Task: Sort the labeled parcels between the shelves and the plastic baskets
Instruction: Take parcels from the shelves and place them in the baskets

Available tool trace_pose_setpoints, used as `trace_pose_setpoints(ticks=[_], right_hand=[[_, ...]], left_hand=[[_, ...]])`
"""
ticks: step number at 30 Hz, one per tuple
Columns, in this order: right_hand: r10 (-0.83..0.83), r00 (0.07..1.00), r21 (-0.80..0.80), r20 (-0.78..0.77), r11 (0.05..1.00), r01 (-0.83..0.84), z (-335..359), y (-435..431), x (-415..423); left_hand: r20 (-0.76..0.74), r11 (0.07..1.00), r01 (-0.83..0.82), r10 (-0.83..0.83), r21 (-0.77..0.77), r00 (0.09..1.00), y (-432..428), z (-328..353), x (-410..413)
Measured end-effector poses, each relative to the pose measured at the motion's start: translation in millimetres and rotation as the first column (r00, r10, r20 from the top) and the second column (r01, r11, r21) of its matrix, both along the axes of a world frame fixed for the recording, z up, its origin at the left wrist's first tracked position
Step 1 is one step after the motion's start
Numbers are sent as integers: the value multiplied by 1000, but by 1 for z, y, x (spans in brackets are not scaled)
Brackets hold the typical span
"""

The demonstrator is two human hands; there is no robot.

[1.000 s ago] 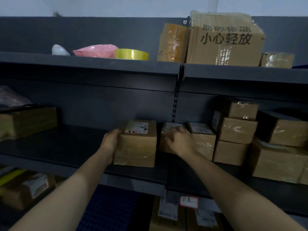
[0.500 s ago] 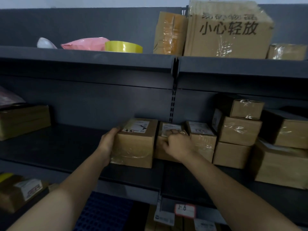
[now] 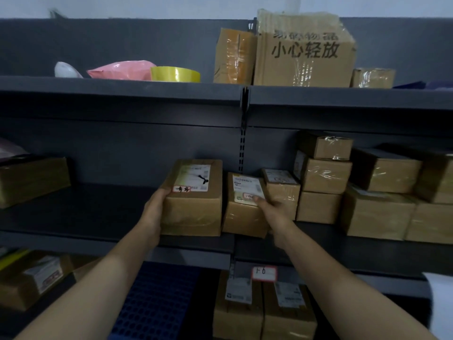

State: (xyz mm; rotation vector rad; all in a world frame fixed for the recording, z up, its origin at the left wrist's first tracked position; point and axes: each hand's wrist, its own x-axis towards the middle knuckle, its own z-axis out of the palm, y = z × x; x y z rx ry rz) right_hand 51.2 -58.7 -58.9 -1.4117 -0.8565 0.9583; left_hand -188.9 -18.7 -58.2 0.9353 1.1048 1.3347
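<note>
left grip point(image 3: 157, 209) clasping labeled parcel point(image 3: 193, 212), right grip point(image 3: 272, 212) pinching smaller parcel point(image 3: 241, 219), dark grey shelf point(image 3: 98, 209), dimly lit

Feed's dim on my end, cool blue-grey cast. Brightest patch is the wall point(image 3: 147, 7) along the top of the frame; light looks overhead. Shadow under the upper shelf point(image 3: 122, 85) and in the lower left. Glare streaks on the taped boxes point(image 3: 326, 176) at right. Label print on the big parcel point(image 3: 193, 209) and small parcel point(image 3: 242, 217) is mush. Shelf lines bow toward the edges; lower right corner smeared white.
</note>
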Motion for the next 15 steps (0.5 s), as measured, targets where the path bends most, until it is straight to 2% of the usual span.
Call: trace_pose_setpoints(ticks=[2, 4, 6, 10, 15], right_hand=[[77, 993, -115, -93, 990, -88, 3, -10, -1], [143, 981, -134, -134, 978, -161, 4, -16, 1], [194, 972, -81, -129, 975, -205, 4, -20, 4], [179, 979, 79, -97, 982, -172, -2, -29, 9], [206, 958, 230, -201, 960, -158, 2, -58, 25]], left_hand=[[1, 999, 36, -36, -7, 999, -7, 2, -2], [3, 999, 51, -51, 15, 999, -12, 4, -4], [16, 997, 33, -34, 70, 999, -18, 4, -6], [67, 974, -3, -12, 225, 998, -36, -1, -3], [82, 951, 21, -49, 308, 995, -64, 3, 12]])
